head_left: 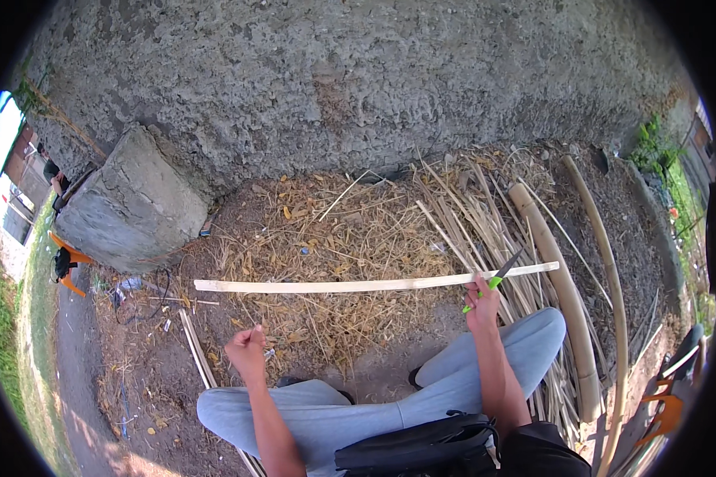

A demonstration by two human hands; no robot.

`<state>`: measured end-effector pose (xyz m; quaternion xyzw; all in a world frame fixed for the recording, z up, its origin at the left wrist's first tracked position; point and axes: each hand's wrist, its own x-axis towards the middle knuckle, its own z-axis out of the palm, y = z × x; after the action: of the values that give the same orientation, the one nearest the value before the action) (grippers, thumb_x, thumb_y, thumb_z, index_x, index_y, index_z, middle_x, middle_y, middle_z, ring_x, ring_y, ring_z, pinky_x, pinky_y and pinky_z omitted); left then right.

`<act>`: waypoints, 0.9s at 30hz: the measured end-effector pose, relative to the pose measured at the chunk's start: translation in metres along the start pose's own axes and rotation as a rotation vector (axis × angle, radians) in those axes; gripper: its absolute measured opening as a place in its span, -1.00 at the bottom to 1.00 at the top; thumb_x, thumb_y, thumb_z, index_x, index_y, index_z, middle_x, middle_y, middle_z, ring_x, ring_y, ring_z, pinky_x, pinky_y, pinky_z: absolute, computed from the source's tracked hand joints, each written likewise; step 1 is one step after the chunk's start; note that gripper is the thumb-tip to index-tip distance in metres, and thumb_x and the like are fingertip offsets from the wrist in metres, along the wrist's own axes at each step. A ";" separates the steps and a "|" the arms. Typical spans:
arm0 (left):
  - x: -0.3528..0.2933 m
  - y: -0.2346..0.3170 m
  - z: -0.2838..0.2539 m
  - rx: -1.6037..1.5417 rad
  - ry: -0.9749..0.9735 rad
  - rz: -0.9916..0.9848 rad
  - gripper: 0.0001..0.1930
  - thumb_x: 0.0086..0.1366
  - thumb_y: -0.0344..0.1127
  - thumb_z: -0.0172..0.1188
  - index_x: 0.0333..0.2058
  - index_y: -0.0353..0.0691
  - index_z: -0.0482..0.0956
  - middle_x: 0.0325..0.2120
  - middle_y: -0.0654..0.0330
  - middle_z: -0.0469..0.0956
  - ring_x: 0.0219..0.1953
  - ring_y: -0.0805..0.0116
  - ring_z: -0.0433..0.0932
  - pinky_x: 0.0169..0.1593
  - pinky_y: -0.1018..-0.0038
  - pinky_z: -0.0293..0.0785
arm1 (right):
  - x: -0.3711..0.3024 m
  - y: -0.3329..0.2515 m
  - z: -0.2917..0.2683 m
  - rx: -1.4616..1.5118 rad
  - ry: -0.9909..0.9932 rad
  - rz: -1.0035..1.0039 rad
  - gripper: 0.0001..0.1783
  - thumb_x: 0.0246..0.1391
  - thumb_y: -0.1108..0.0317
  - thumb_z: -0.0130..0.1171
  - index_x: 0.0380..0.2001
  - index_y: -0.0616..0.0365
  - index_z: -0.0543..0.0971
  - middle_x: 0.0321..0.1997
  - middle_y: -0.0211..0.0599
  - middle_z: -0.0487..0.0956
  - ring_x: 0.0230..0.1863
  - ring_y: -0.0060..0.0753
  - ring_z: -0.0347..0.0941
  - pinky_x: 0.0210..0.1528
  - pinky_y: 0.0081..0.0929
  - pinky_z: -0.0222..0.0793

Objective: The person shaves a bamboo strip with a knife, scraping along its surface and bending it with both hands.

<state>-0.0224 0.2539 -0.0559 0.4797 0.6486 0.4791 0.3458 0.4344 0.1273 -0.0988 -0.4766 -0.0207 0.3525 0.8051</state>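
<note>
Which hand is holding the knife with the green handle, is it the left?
No, the green-handled knife is in the right hand.

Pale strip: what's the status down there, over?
Right fingers hold pale strip and green-handled knife. Left fingers curled, off it. Thick pole shows behind strip's right end.

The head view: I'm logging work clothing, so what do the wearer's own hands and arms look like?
The left hand and right hand are both ungloved, with no watch or bracelet visible. Both forearms are bare; black fabric, apparently a sleeve, meets the right one near the lower edge. I cannot tell about rings.
</note>
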 end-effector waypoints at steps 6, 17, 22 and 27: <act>0.000 -0.018 0.009 0.500 0.032 0.178 -0.76 0.24 -0.30 0.30 -0.45 -0.41 0.63 -0.64 0.06 0.59 -0.64 0.28 0.54 -0.47 0.31 0.43 | 0.003 0.002 -0.007 -0.015 -0.016 -0.012 -0.82 0.24 0.29 0.20 -0.39 0.15 0.52 -0.58 -0.48 0.42 -0.73 -0.76 0.08 -0.69 -0.67 0.00; -0.031 0.030 0.026 0.545 0.021 0.271 -0.49 0.11 -0.30 0.41 0.02 -0.33 0.48 -0.14 0.03 0.51 -0.32 0.15 0.55 -0.26 0.23 0.46 | -0.005 0.004 -0.001 -0.018 -0.041 -0.048 -0.76 0.23 0.26 0.21 -0.43 0.17 0.50 -0.55 -0.36 0.52 -0.71 -0.73 0.12 -0.68 -0.64 0.04; -0.045 0.039 0.045 0.652 0.144 0.879 -0.43 0.14 -0.22 0.39 0.11 -0.24 0.44 0.01 0.05 0.45 0.02 0.12 0.46 0.11 0.11 0.35 | -0.012 0.012 0.007 -0.024 -0.174 0.019 -0.79 0.25 0.29 0.19 -0.41 0.16 0.48 -0.48 -0.30 0.58 -0.70 -0.74 0.12 -0.66 -0.65 0.05; -0.059 0.071 0.074 0.895 -0.206 1.048 -0.55 0.15 -0.18 0.34 0.00 -0.21 0.52 0.10 -0.01 0.43 0.17 0.10 0.38 0.25 -0.04 0.12 | -0.024 0.018 0.014 -0.040 -0.211 0.052 -0.80 0.27 0.34 0.16 -0.44 0.14 0.47 -0.55 -0.38 0.51 -0.71 -0.73 0.08 -0.66 -0.61 0.04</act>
<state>0.0832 0.2252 -0.0109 0.8690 0.4305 0.2215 -0.1023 0.4017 0.1290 -0.0976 -0.4532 -0.1001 0.4209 0.7794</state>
